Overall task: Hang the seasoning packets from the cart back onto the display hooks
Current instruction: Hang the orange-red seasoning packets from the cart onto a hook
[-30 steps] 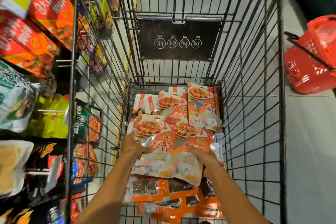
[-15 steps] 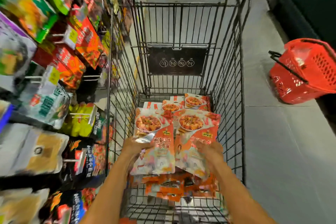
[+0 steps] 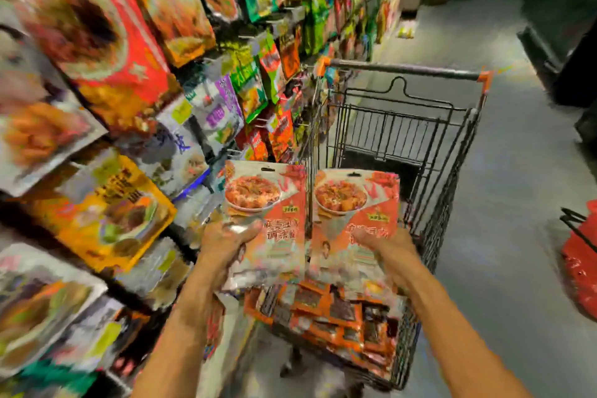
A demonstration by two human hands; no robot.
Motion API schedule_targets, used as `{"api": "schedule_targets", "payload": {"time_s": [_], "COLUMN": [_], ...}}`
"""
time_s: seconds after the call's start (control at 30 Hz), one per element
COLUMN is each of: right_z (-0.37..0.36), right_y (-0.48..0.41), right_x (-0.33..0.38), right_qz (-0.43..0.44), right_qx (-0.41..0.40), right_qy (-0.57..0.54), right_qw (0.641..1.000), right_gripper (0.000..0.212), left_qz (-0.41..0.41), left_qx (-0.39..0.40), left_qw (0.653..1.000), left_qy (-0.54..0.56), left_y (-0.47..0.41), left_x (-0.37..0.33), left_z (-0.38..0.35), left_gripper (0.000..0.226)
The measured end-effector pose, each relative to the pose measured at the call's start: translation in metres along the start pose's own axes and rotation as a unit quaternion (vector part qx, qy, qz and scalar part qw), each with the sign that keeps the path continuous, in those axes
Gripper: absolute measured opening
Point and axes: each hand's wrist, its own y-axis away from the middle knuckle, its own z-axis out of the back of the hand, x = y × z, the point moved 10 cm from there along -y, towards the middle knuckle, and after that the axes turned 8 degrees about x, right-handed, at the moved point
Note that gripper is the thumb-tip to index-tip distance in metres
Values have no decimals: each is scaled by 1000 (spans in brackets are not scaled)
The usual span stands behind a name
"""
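I'm watching thru the head cam: the left hand (image 3: 226, 244) is gripping the left packet (image 3: 274, 203) by its lower left part, and the right hand (image 3: 389, 247) is gripping the right packet (image 3: 355, 207) low on its right side. So each grip is holding one packet, nothing spare. Both packets are riding upright, side by side, just above the cart (image 3: 452, 152), w/ their hang slots (image 3: 267, 169) at the top edge. More packets (image 3: 339, 313) are lying in the cart bottom below them, so the job is looking far from done, imo. Risks from here: each packet is being held low & one-handed, so its top may be flopping when the slot is going onto a hook, and a miss could be knocking neighbouring bags off the display rack (image 3: 135, 81) on the left. W/ both hands full, nothing is free for steadying a hook, so one packet prob needs parking first. Slick foil could also be slipping out of the grip. Hard to see: the rack is smearing badly, so I'm not making out any bare hook or which row matches these packets. How the hands are wrapping behind the packets is hidden, and a red basket (image 3: 581, 268) is getting cut off at the right edge.
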Motion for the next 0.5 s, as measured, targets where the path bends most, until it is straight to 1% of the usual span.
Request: {"api": "schedule_targets", "payload": {"time_s": [0.03,0.07,0.13,0.17,0.27,0.33,0.5], "right_z": [-11,-24,-57,-75,-141,-190,-315], "right_y": [9,18,36,46,82,110,195], "right_x": [14,29,58,70,111,131,160], "right_qz": [15,32,59,67,95,106,134], "right_qx": [17,40,99,129,224,291,433], "right_qy": [10,14,-5,-13,-19,-25,-42], "right_qw": [1000,999,993,989,970,950,890], "right_gripper": [24,26,16,16,18,17,17], "left_qz": [-20,-43,-95,-113,-157,-177,-220], "left_qx": [-23,-47,-86,-105,-161,-215,-350], "left_qw": [1000,998,992,988,973,959,910], "left_qy": [5,11,20,25,46,51,38], "left_y": [20,40,84,109,178,228,363], "left_x": [-16,-31,-61,-75,-102,-115,-133], "left_z": [16,33,67,84,141,185,290], "left_gripper": [45,41,14,6,6,8,7]}}
